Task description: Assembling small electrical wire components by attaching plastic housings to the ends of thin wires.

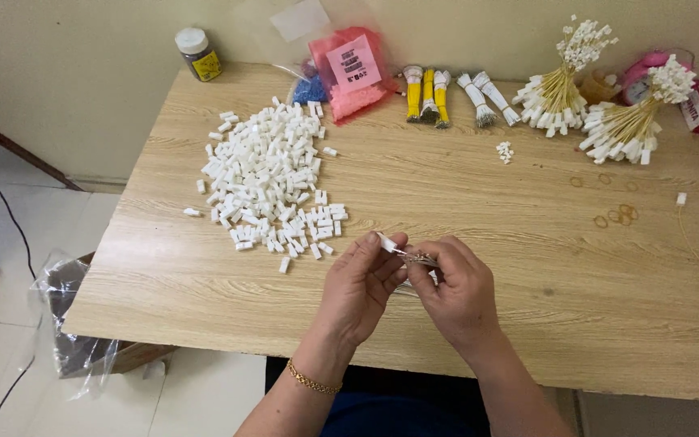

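Between both sets of fingertips, pinching a small white connector [387, 242] with left hand [359, 287], thin wires [419, 259] with right hand [459, 291]; loose connector pile [273, 182] just beyond left fingers.

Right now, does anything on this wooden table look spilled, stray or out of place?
Little stands out. A few small white plastic connectors lie strayed from the main pile, and one lone wired connector sits near the right edge of the wooden table.
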